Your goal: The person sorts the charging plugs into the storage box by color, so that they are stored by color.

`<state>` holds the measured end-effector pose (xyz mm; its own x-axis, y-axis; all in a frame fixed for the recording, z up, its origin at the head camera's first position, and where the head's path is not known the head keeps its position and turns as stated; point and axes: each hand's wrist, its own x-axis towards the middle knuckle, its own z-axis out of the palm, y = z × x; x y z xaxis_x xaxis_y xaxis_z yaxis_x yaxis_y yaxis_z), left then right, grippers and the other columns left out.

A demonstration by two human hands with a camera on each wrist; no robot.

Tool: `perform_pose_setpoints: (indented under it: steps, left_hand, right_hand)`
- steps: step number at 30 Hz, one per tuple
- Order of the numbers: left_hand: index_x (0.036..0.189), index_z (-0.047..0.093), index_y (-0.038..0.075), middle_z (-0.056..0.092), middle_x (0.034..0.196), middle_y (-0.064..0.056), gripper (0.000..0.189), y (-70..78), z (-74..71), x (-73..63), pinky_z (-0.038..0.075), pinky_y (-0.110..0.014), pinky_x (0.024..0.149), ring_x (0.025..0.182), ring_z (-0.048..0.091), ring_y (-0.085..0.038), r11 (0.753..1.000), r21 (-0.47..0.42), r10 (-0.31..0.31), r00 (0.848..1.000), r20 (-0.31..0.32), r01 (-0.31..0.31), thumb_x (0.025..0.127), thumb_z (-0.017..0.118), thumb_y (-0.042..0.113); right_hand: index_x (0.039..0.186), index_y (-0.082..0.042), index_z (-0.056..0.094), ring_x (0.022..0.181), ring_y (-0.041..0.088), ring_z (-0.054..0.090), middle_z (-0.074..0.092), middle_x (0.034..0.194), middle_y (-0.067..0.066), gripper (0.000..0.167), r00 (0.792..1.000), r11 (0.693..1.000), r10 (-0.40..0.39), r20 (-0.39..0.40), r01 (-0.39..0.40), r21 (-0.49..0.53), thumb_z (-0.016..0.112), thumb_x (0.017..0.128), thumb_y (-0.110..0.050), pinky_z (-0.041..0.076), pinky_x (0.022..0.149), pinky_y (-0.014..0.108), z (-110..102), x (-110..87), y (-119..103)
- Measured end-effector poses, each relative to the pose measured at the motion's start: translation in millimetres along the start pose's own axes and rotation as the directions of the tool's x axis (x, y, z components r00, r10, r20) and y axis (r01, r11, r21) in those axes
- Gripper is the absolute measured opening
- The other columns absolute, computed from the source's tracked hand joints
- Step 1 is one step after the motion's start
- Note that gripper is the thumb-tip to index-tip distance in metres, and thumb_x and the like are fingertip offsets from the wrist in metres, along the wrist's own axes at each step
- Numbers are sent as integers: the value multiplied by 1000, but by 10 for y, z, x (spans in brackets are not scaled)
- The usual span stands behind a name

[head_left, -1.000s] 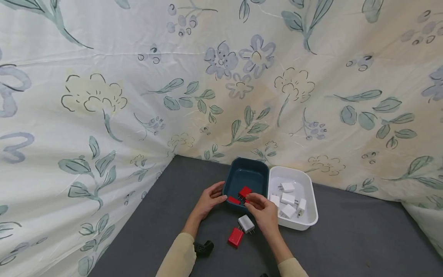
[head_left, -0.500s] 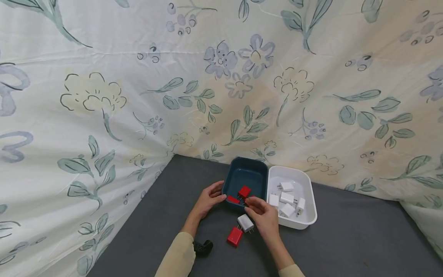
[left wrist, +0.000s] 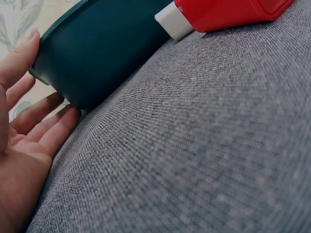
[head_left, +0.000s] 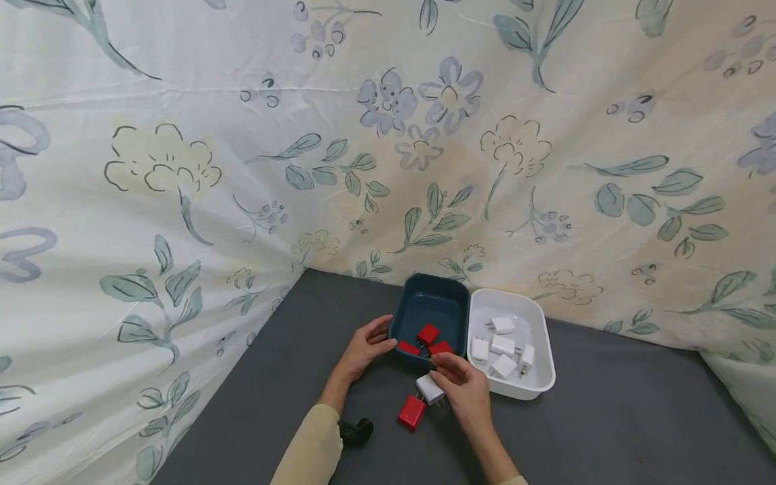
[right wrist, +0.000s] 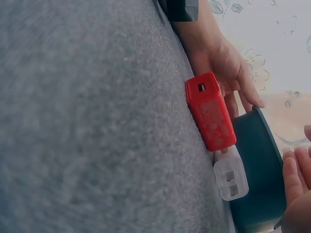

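Observation:
My left hand (head_left: 362,350) rests against the left side of a dark teal bin (head_left: 438,306), its thumb at the rim and its fingers on the outer wall in the left wrist view. Three red charger plugs (head_left: 428,334) lie inside the bin's near end. My right hand (head_left: 465,387) hovers just outside the bin's near right corner, fingers loosely bent, with nothing visible in them. Beside it on the table lies a white charger plug (head_left: 429,389), its far side near the fingertips. A red charger plug (right wrist: 211,116) lies end to end with this white one.
A white bin (head_left: 550,357) stands against the teal bin's right side, holding several white charger plugs (head_left: 502,345). A black curved object (head_left: 357,432) is by the left wrist. Floral cloth (head_left: 388,168) hangs behind the dark grey table (head_left: 618,404).
My right hand has let go of a red charger plug, which now lies in the teal bin, and has drawn back slightly toward me. My left hand has stayed on the bin.

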<state>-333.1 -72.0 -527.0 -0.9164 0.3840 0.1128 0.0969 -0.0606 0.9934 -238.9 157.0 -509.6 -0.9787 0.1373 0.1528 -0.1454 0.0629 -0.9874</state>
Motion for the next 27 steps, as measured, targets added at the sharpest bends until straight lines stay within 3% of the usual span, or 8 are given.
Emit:
perform_pose_setpoints:
  steps: [11, 18, 27]
  left_hand:
    - [150, 35, 4, 40, 150, -26, 66, 6, -10, -7, 49, -37, 101, 135, 44, -41, 1000, -1, -5, 1000, 6, 5, 93, 66, 13]
    - [150, 38, 10, 43, 149, -22, 63, -255, -43, 86, 49, -37, 101, 135, 45, -39, 1000, 15, 13, 999, -34, -13, 93, 66, 14]
    - [149, 40, 10, 47, 146, -21, 65, -270, -39, 94, 52, -33, 96, 130, 51, -36, 997, 37, 68, 997, -32, -67, 92, 68, 22]
  right_hand:
    - [110, -1, 70, 100, 28, 70, 71, 110, 18, 34, 999, 1000, 27, 18, -27, 4, 78, 77, 3, 55, 80, 18, 12, -75, 6]
    - [109, -1, 70, 95, 24, 72, 72, 107, 18, 35, 998, 1000, 16, 60, -15, -12, 80, 76, -1, 56, 79, 19, 37, -134, 53]
    - [114, 0, 68, 94, 23, 71, 73, 107, 14, 41, 989, 995, 81, 120, -73, -74, 81, 75, 0, 57, 80, 23, 47, -222, 71]
